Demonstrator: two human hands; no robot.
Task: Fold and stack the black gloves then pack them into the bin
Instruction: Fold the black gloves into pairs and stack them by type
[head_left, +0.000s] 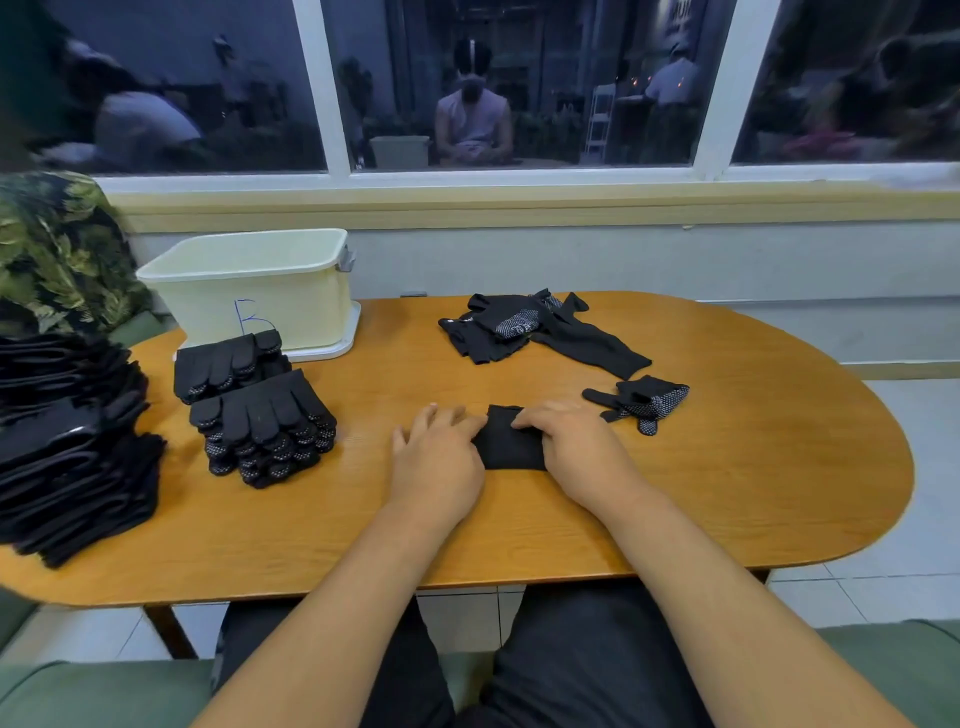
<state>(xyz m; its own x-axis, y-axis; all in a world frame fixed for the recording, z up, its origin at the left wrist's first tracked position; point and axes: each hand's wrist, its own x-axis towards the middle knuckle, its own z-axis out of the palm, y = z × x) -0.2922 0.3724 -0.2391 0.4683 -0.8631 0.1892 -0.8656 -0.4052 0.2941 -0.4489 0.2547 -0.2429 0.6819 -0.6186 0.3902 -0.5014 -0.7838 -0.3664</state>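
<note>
matt knit gloves (511, 441), glossy wood table (727, 467), smooth plastic bin (260, 291)

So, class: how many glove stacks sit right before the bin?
2: the far stack close before the bin, the near stack nearer the person. The large pile at the table's left edge is separate.
</note>
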